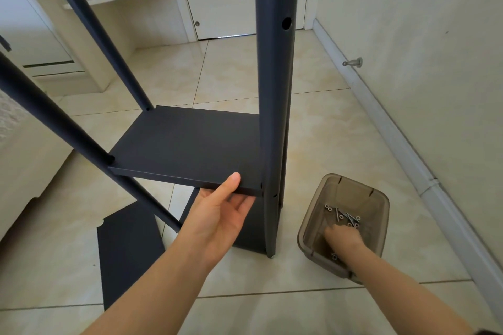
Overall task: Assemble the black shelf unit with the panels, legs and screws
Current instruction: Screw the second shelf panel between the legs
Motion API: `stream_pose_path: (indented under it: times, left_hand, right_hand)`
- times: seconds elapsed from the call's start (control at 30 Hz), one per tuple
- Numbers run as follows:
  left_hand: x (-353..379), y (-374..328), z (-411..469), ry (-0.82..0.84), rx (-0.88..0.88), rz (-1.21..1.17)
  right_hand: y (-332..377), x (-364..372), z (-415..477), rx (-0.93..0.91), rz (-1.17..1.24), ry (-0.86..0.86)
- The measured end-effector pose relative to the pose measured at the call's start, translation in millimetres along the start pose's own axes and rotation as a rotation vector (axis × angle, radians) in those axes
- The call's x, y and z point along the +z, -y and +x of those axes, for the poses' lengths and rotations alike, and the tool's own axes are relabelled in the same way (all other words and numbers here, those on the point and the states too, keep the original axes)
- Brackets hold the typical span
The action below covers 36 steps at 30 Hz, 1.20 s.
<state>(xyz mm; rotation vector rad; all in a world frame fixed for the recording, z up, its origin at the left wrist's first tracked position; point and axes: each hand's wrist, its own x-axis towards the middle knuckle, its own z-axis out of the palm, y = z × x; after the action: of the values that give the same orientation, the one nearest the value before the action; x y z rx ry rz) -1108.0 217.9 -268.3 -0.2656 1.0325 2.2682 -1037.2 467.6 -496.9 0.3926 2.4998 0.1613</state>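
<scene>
we have the legs [275, 90] standing. our left hand [220, 215] grips the shelf panel [187, 144] by its front edge, level between them. our right hand [344, 236] reaches into the brown tub [353, 183] of screws [344, 216]; whether it holds one we cannot tell. a spare panel [128, 250] lies on the floor, seemingly unfitted.

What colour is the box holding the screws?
The box is see-through smoky brown; head view.

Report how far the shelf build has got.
Done: the legs stand upright with a lower panel between them. In hand: the left hand holds a shelf panel by its front edge; the right hand reaches into the box of screws. Left: fastening it, plus the spare panel on the floor.
</scene>
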Motion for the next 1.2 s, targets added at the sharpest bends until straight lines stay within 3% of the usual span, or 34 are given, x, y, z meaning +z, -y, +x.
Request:
stream_pose_path:
  times: [0.17,0.33,0.73,0.87,0.97,1.07,1.2]
  left_hand:
    - [-1,1,0,0.011,-0.001,0.003]
    - [-2,2,1,0.005,-0.004,0.024]
    - [-6,6,2,-0.009,-0.007,0.002]
    - [-6,5,0,0.0,-0.006,0.002]
    - [-4,4,-2,0.005,-0.009,-0.009]
    - [-3,3,-4,-0.004,-0.025,-0.017]
    - [-5,1,-3,-0.004,-0.029,-0.02]
  right_hand:
    - [3,3,-3,-0.073,-0.114,0.004]
    - [-2,-8,-5,-0.026,-0.027,0.004]
    - [-11,-127,-80,-0.145,0.678,-0.223]
    - [-7,-183,-134,-0.163,1.043,-0.169]
    - [-1,-214,-171,-0.171,1.093,-0.147]
    - [7,-230,-194,-0.104,1.215,-0.172]
    - [19,-234,-211,0.054,1.58,-0.091]
